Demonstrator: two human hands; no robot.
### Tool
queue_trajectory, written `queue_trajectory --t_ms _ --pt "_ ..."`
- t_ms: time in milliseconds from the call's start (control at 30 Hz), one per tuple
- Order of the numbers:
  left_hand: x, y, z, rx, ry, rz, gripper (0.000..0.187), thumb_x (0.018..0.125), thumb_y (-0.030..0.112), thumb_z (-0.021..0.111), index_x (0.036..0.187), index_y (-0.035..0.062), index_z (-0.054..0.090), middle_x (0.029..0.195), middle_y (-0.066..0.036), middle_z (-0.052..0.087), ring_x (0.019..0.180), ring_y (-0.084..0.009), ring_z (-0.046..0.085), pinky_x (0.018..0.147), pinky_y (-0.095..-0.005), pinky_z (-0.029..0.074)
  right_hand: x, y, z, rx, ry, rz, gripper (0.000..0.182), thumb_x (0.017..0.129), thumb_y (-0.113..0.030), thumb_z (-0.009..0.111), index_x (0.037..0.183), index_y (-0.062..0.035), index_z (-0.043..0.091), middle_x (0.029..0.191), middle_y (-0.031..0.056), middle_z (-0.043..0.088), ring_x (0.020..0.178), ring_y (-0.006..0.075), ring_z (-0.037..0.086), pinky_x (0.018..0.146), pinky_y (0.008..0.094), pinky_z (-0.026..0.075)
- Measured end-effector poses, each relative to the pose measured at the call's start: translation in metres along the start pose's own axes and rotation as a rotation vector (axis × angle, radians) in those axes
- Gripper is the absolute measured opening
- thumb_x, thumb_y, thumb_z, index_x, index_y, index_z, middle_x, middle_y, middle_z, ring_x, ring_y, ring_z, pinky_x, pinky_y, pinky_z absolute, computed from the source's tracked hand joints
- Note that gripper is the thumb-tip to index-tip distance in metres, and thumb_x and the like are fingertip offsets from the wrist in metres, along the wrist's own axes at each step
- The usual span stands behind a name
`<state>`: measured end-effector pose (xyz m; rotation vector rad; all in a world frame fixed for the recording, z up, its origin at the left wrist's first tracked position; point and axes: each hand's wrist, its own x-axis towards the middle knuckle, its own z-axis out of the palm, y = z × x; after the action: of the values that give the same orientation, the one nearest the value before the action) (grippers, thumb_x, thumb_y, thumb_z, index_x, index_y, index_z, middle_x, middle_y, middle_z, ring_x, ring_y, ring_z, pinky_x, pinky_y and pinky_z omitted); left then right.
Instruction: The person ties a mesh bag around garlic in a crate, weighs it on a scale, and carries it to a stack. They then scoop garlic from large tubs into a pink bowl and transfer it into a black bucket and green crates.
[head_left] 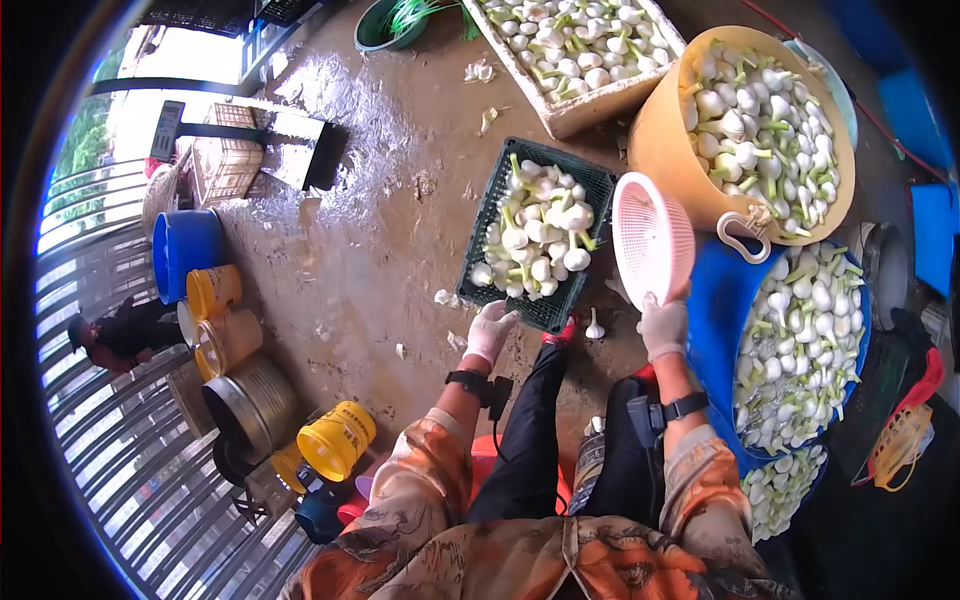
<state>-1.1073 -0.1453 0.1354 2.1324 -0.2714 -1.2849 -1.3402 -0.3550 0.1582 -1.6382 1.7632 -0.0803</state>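
My right hand, in a pale glove, grips the near rim of a pink plastic colander. The colander is tipped on its side beside the dark green crate, and no garlic shows inside it. A heap of garlic bulbs with short stems lies in the crate on the floor. My left hand, also gloved, is at the crate's near left corner with its fingers apart and nothing in them. A single garlic bulb rests on the floor between the crate and my right hand.
Garlic fills a white foam box, a big tan tub and a blue tub on the right. Buckets, including a yellow one, line the left wall. A platform scale stands on the wet floor; a person is beyond the bars.
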Motion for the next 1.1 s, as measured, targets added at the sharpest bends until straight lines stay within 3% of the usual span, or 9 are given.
queue_trajectory --t_ms 167,233,567,600,700,767,833,1000,1100 --pt "0.021 -0.001 0.024 0.053 -0.001 0.115 0.039 0.079 0.026 0.066 0.107 -0.0007 0.060 0.098 -0.016 0.066 0.092 -0.0241 0.064 0.082 -0.0312 0.049 -0.030 0.022 -0.048 0.357 -0.125 0.377 0.025 0.086 -0.022 0.060 0.069 -0.0029 0.058 0.055 0.0028 0.054 0.038 0.0100 0.045 0.036 0.0249 0.034" --pt "0.047 0.026 0.048 0.088 0.002 0.191 0.029 0.079 0.018 0.065 0.103 0.0017 0.062 0.085 -0.011 0.067 0.080 -0.0169 0.063 0.073 -0.0284 0.048 -0.067 0.055 -0.085 0.357 -0.208 0.429 0.015 0.089 -0.013 0.054 0.078 -0.0022 0.052 0.050 0.0037 0.049 0.034 0.0103 0.042 0.031 0.0229 0.031" --pt "0.153 0.047 0.139 0.430 -0.015 0.411 0.025 0.079 0.022 0.059 0.099 0.0081 0.063 0.091 -0.017 0.065 0.088 -0.0322 0.062 0.078 -0.0377 0.048 -0.152 0.133 -0.197 0.384 0.501 0.526 0.018 0.093 -0.020 0.047 0.088 -0.0031 0.052 0.057 0.0016 0.045 0.047 0.0093 0.043 0.039 0.0218 0.030" --pt "0.132 0.076 0.166 0.421 -0.068 0.467 0.023 0.079 0.020 0.057 0.098 0.0085 0.064 0.090 -0.016 0.065 0.086 -0.0313 0.062 0.077 -0.0371 0.048 -0.160 0.204 -0.238 0.288 0.407 0.725 0.022 0.093 -0.018 0.049 0.099 0.0026 0.053 0.058 0.0023 0.047 0.048 0.0097 0.042 0.042 0.0241 0.034" --pt "0.058 0.133 0.182 0.369 -0.157 0.597 0.019 0.082 0.016 0.054 0.097 0.0078 0.063 0.088 -0.014 0.064 0.082 -0.0286 0.063 0.074 -0.0349 0.049 -0.139 0.240 -0.256 0.257 0.552 0.630 0.045 0.089 -0.017 0.052 0.123 0.0068 0.038 0.071 0.0088 0.052 0.050 0.0155 0.048 0.047 0.0251 0.041" --pt "0.016 0.158 0.210 0.199 -0.276 0.536 0.017 0.083 0.010 0.057 0.098 0.0036 0.063 0.084 -0.011 0.064 0.081 -0.0224 0.063 0.075 -0.0294 0.049 -0.138 0.318 -0.255 -0.780 0.701 -0.098 0.049 0.085 -0.019 0.054 0.124 0.0055 0.036 0.070 0.0107 0.054 0.046 0.0185 0.050 0.041 0.0273 0.042" --pt "-0.014 0.175 0.244 0.172 -0.401 0.575 0.021 0.081 0.001 0.056 0.102 0.0028 0.061 0.092 -0.011 0.065 0.084 -0.0206 0.063 0.076 -0.0307 0.050 -0.091 0.259 -0.256 0.292 0.421 0.866 0.053 0.082 -0.020 0.053 0.125 0.0028 0.032 0.070 0.0125 0.055 0.041 0.0196 0.050 0.034 0.0301 0.040" --pt "-0.057 0.213 0.297 0.198 -0.501 0.708 0.020 0.080 0.014 0.059 0.099 0.0084 0.061 0.092 -0.015 0.062 0.084 -0.0336 0.061 0.073 -0.0388 0.049 -0.050 0.297 -0.235 0.423 0.297 0.909 0.057 0.082 -0.021 0.050 0.130 -0.0050 0.026 0.070 0.0142 0.056 0.039 0.0185 0.048 0.031 0.0296 0.037" --pt "-0.025 0.205 0.275 0.156 -0.156 0.776 0.017 0.079 0.014 0.061 0.096 0.0077 0.062 0.087 -0.014 0.063 0.080 -0.0322 0.061 0.071 -0.0373 0.049 -0.052 0.298 -0.226 0.432 0.350 0.894 0.056 0.081 -0.020 0.049 0.130 -0.0055 0.027 0.075 0.0149 0.057 0.039 0.0171 0.048 0.030 0.0272 0.036"
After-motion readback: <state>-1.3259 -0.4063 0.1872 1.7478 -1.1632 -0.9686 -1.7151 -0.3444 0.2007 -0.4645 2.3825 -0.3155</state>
